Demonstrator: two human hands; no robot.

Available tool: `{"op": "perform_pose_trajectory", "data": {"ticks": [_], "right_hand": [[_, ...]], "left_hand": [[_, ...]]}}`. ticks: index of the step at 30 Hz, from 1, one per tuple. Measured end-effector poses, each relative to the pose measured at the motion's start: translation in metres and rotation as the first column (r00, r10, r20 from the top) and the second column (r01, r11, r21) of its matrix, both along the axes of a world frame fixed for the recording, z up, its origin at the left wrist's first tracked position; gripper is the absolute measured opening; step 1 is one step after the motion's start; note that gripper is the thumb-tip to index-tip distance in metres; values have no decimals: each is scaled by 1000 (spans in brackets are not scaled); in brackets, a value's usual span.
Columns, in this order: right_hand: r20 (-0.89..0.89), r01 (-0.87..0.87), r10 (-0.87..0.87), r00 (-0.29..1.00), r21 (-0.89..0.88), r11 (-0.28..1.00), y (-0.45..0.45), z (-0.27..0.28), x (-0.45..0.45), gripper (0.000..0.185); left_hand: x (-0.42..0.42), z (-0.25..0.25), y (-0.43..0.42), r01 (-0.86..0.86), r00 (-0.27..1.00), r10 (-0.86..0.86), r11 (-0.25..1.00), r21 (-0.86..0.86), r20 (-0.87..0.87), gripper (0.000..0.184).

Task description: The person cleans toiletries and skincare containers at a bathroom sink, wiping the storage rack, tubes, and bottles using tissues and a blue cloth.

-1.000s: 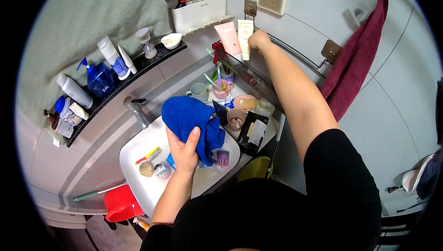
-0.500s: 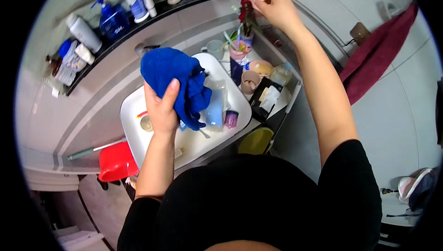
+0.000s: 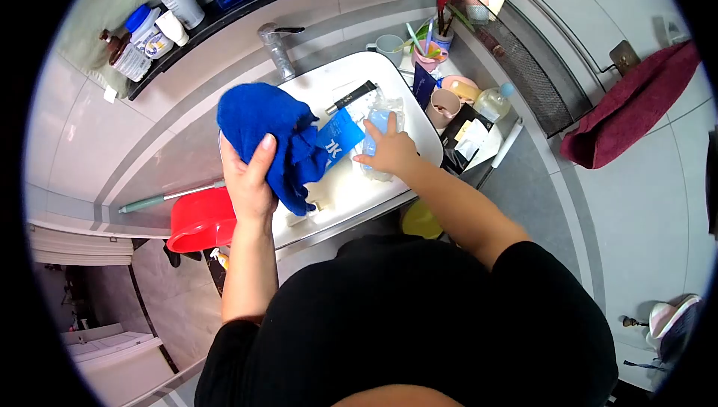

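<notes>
A bunched blue cloth [image 3: 273, 134] is held up in my left hand [image 3: 250, 175], thumb across its front, over the left side of the white sink [image 3: 351, 198]. My right hand [image 3: 389, 149] reaches into the sink with fingers spread, touching a clear plastic packet [image 3: 380, 127] with something light blue inside. Left of that packet lies a blue packet [image 3: 340, 138] with white lettering, partly behind the cloth. A black tube [image 3: 351, 98] lies above it near the back of the sink. A small pale item [image 3: 301, 218] sits near the front rim.
Behind the sink stands a faucet [image 3: 278, 52], below a black shelf [image 3: 224, 22] of bottles. Cups, a soap dish and a black box [image 3: 456, 138] crowd the right corner, under a mesh rack [image 3: 535, 71] with two tubes. A red basin [image 3: 202, 220] is at the left.
My right hand has left the two tubes on the rack and come down to the packet in the sink. My left hand still holds the cloth. The camera view has shifted.
</notes>
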State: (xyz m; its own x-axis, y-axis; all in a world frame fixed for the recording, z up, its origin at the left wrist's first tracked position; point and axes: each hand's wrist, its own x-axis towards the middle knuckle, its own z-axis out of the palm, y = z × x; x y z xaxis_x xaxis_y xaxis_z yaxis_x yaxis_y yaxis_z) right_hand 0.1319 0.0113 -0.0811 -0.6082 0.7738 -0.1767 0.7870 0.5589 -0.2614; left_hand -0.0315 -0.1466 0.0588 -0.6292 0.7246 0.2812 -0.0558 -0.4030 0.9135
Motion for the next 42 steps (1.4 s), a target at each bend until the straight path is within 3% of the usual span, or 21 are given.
{"op": "perform_pose_trajectory", "data": {"ticks": [4,7,10,13,16,21,24,25,28,31,33,34,36,38,40,42], "right_hand": [[-97,159,-160,982,-21,987,-1,-18,-13,98],[-406,295,-373,834,-243,924,6,-34,-5,100],[-506,273,-443,740,-376,886,19,-35,12,95],[-674,-166,-667,319,-732,661,7,9,33,78],[-672,-539,-728,139,-668,513,7,33,55,69],[-654,-710,-756,-32,-517,478,7,61,83,75],[-729,-689,-676,-110,-435,580,15,96,95,80],[-786,-638,-592,-177,-366,678,18,116,96,79],[-894,-472,-390,-220,-252,844,46,184,107,75],[-949,-116,-316,21,-316,942,76,260,130,74],[-922,112,-250,294,-227,967,110,292,151,72],[-905,171,-207,372,-152,973,119,304,156,67],[-697,358,-204,687,81,930,137,319,169,66],[-358,371,-293,887,172,913,160,313,177,63],[-38,319,-322,946,285,904,180,292,183,62],[77,322,-348,934,240,916,188,274,184,58]], "left_hand": [[-1,-11,-16,70,996,-75,993,-94,-56,56],[-1,-19,-24,121,991,-127,983,-137,-37,57],[-6,-38,-23,129,989,-138,981,-148,-57,58],[-3,-44,-20,210,978,-209,961,-181,24,59],[0,-55,-9,258,966,-255,947,-192,36,60],[12,-55,9,366,930,-365,912,-187,41,62],[20,-49,19,368,926,-376,906,-209,-3,61],[21,-52,25,378,922,-387,905,-194,-10,60],[28,-51,40,415,909,-417,896,-159,22,59],[33,-43,51,428,903,-427,893,-142,36,57],[36,-41,58,437,899,-435,892,-111,44,58],[37,-40,60,439,898,-437,893,-96,50,58],[39,-38,64,448,894,-445,890,-84,53,58],[40,-37,67,451,893,-447,889,-78,58,57],[40,-37,71,446,895,-442,892,-80,64,56],[38,-40,72,428,904,-426,899,-90,40,55]]}}
